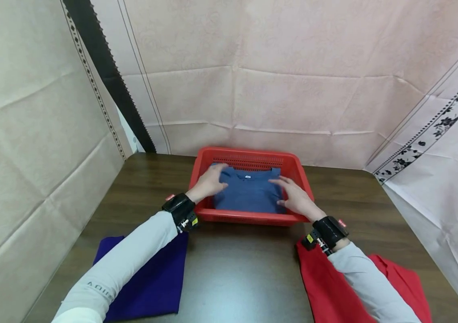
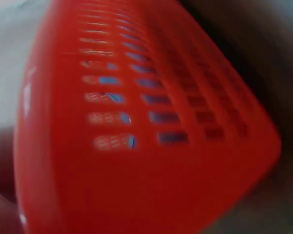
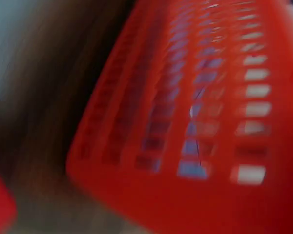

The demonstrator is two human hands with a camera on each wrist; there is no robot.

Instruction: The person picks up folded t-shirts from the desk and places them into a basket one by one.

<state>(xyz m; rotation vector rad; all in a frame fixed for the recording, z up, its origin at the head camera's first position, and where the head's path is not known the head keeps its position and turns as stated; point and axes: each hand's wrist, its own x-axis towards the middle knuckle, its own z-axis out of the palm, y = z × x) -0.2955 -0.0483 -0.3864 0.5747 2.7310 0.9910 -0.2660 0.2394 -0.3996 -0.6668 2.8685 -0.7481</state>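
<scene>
A folded blue shirt (image 1: 249, 193) lies in a red plastic basket (image 1: 249, 218), its neckline toward the far wall. At the shirt's left side is my left hand (image 1: 209, 181), over the basket's left part, thumb and fingers spread apart. My right hand (image 1: 296, 197) reaches in over the opposite side, its fingertips at the shirt's right edge. Neither hand grips the cloth. In the left wrist view the slotted basket wall (image 2: 112, 180) fills most of the picture. Blue cloth shows through the slots of the basket wall (image 3: 132, 190) in the right wrist view, which is blurred.
Dark blue-purple folded cloth (image 1: 160, 278) lies on the wooden table (image 1: 241, 273) at the left, partly under my left arm. Red cloth (image 1: 325, 287) lies at the right beneath my right arm. Pale patterned sheeting (image 1: 285, 89) hangs behind the table and along both sides.
</scene>
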